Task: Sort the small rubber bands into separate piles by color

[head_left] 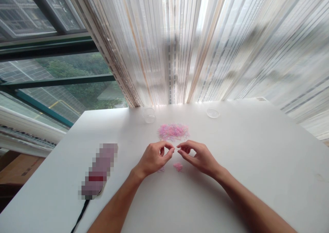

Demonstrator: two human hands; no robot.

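My left hand (154, 158) and my right hand (199, 154) face each other above the white table (257, 178). Thumb and forefinger are pinched together on each. A tiny, thin pale piece (176, 149) spans the small gap between the fingertips; its exact kind is too small to make out. Just beyond the hands lies a loose heap of thin pink and lilac pieces (173, 132). On the near side is a small cluster of pink pieces (178, 166). A few lilac pieces (161, 170) lie below my left hand, partly covered by it.
Toward the far edge stand a clear round container (149, 116) and, further right, a shallow clear dish or lid (213, 113). A blurred-out purple oblong object (100, 167) with a black cable (81, 214) lies left. Striped curtains (174, 54) hang behind the table.
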